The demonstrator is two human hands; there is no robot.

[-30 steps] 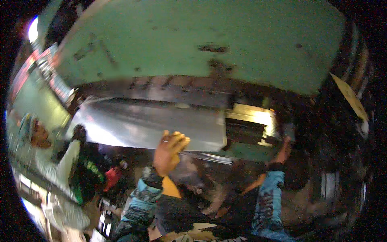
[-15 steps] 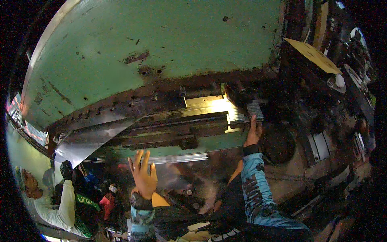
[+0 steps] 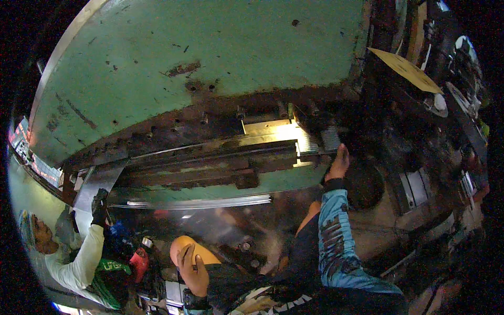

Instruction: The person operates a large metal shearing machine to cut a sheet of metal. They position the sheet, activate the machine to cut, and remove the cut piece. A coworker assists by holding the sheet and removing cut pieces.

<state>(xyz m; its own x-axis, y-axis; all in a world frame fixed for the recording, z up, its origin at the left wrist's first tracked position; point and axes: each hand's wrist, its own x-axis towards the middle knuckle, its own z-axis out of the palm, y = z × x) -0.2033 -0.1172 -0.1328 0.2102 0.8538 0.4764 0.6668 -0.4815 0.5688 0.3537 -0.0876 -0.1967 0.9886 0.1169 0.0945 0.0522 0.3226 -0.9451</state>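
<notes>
My right hand (image 3: 338, 164) is held up with its fingers stretched out, close to the lower right corner of a grey ribbed block (image 3: 331, 139). Whether the fingertips touch the block I cannot tell. My left hand (image 3: 194, 272), empty and with fingers extended, is low in front of me at my bent knee (image 3: 184, 251). On the left, a co-worker's dark glove (image 3: 99, 206) is at the edge of a thin shiny metal sheet (image 3: 95, 184) beside the long machine bed (image 3: 199, 170).
A big green machine panel (image 3: 252, 47) overhangs the bed. Lit yellowish metal (image 3: 273, 129) stands at the bed's right part. Long bright metal strips (image 3: 205, 202) lie along the near side. A co-worker in pale sleeves (image 3: 79, 268) is at left; a yellow board (image 3: 407, 71) sticks out at right.
My left hand has dropped from near the metal strips down to my knee. The metal sheet has shifted left, away from the bed's middle. My right hand has moved slightly right.
</notes>
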